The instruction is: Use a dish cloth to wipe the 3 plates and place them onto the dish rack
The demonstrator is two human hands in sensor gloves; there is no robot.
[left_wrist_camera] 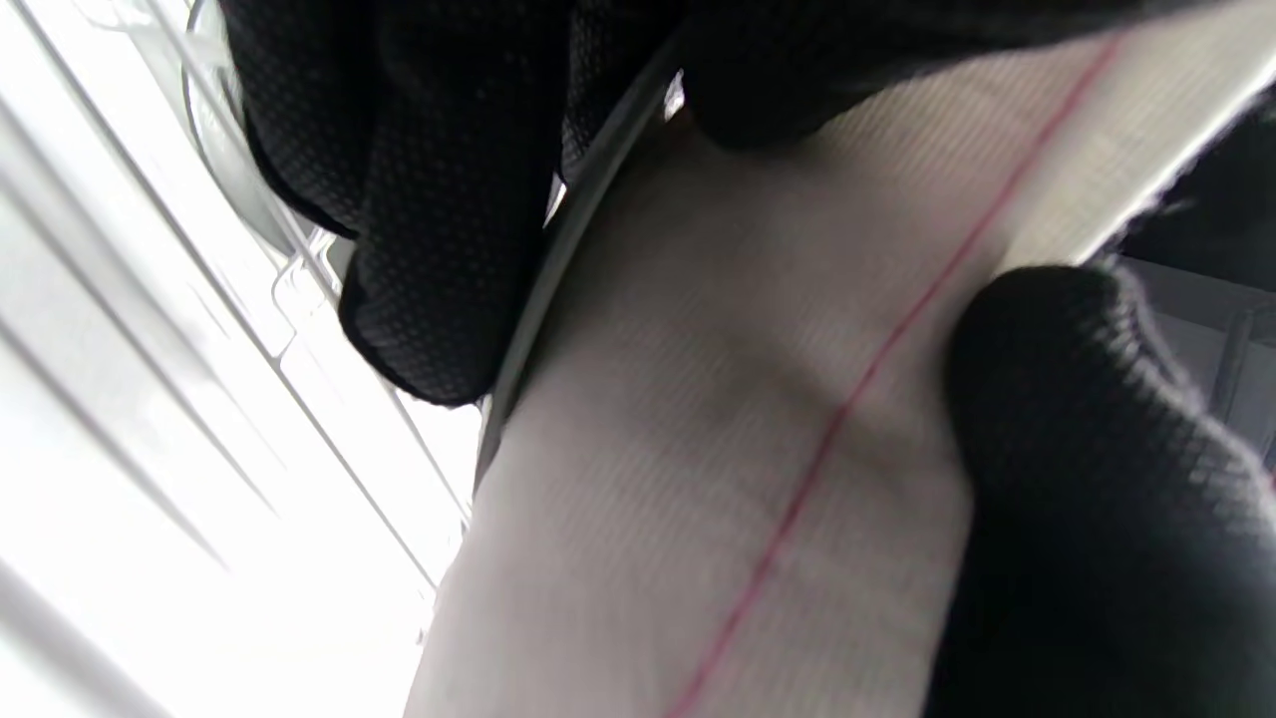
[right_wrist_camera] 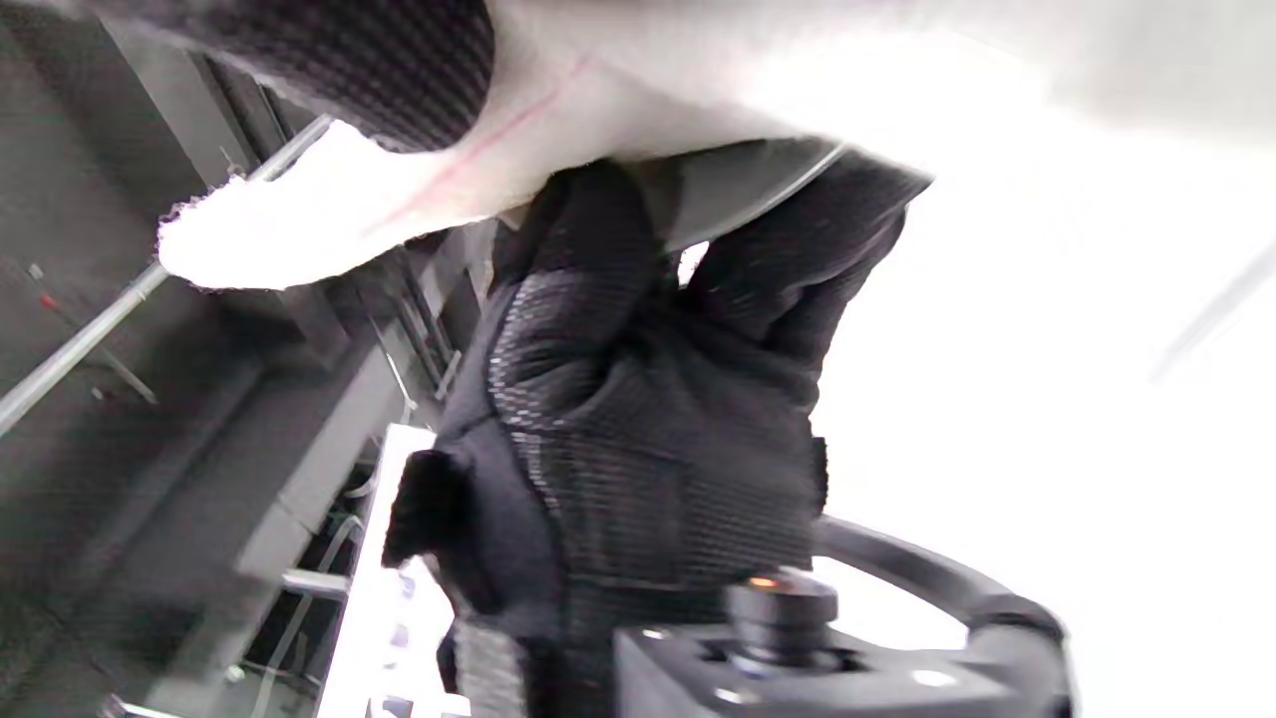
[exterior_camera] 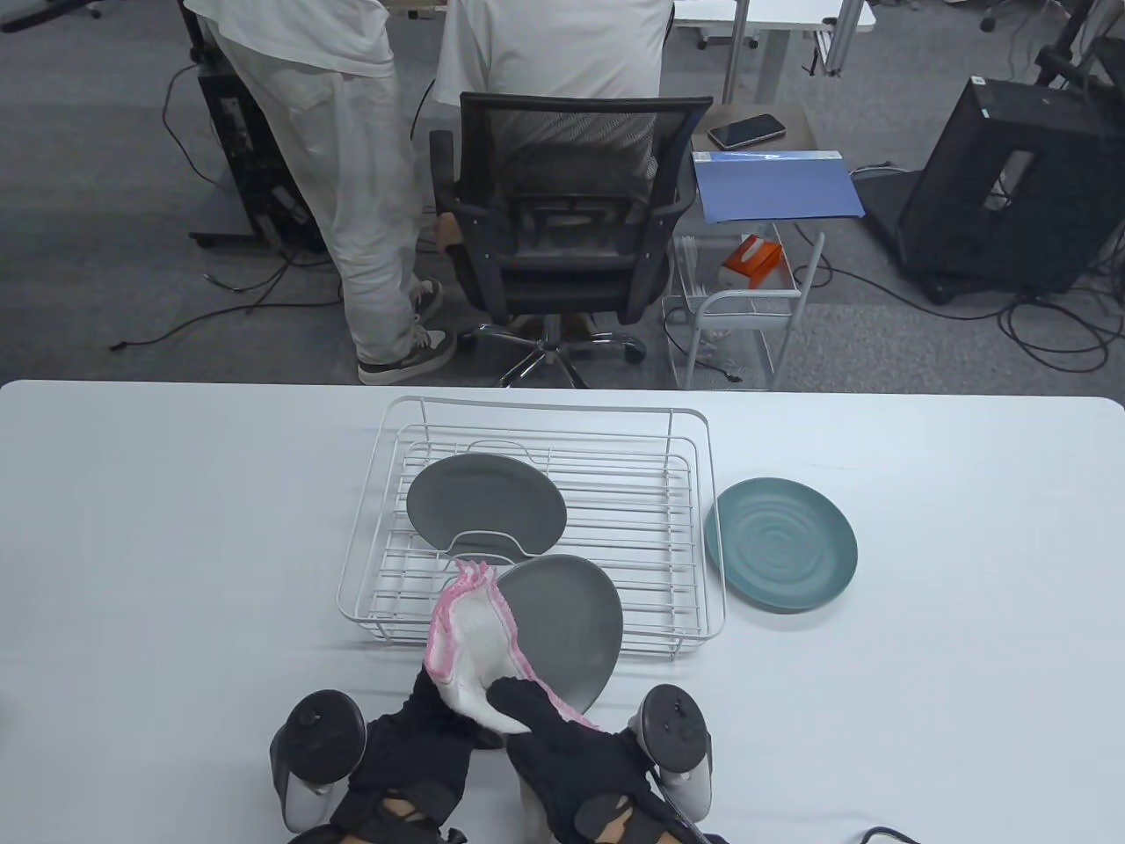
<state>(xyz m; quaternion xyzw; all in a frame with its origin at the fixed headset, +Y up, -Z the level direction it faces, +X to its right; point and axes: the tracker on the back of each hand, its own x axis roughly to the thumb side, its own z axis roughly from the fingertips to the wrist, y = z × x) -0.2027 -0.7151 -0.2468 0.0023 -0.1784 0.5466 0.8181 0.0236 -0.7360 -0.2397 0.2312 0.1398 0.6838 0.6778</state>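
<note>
White wire dish rack (exterior_camera: 694, 527) on the tabletop (exterior_camera: 176, 545) holds one grey plate (exterior_camera: 486, 507). Left hand (exterior_camera: 413, 747) grips a second grey plate (exterior_camera: 571, 629); right hand (exterior_camera: 562, 747) pinches the dish cloth (exterior_camera: 470, 642) against it. A teal plate (exterior_camera: 780, 543) lies beside the rack.

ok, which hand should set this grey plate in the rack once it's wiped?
Probably left: the left hand grips the grey plate at its rim, beside the dish rack. The right hand presses the cloth.
</note>
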